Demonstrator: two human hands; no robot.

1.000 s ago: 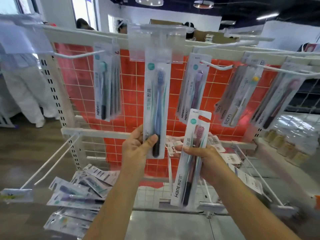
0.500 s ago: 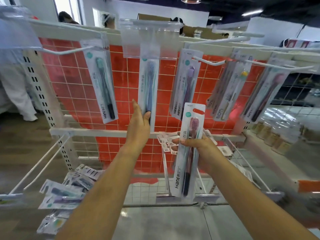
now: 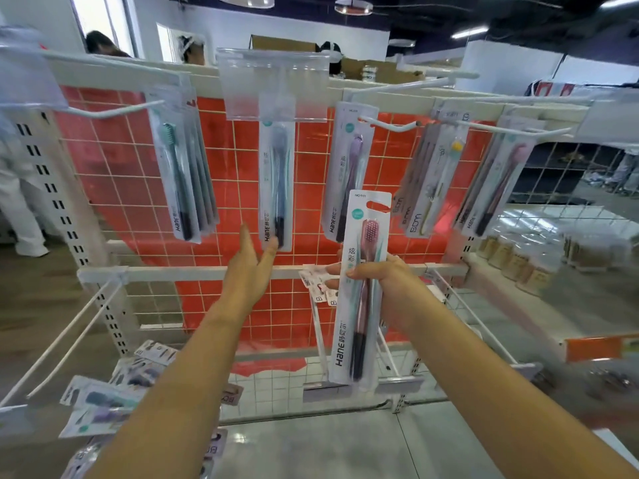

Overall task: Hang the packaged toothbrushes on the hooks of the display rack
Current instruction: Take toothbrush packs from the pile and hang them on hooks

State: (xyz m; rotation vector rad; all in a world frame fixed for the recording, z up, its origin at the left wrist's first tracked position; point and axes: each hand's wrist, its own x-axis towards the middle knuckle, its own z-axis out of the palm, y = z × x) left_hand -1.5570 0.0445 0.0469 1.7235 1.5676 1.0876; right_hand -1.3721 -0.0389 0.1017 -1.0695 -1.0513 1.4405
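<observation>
While several packs hang already, right hand (image 3: pixel 377 276) grips a pink toothbrush pack (image 3: pixel 361 288).
Left hand (image 3: pixel 250 262), fingers straight, touches blue pack (image 3: pixel 276 188); loose packs (image 3: pixel 103 402) below, seemingly unhung.

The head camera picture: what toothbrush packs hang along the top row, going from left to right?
Green toothbrush pack → blue toothbrush pack, with the left hand touching its bottom → purple toothbrush pack → yellow toothbrush pack → pink toothbrush pack.
</observation>
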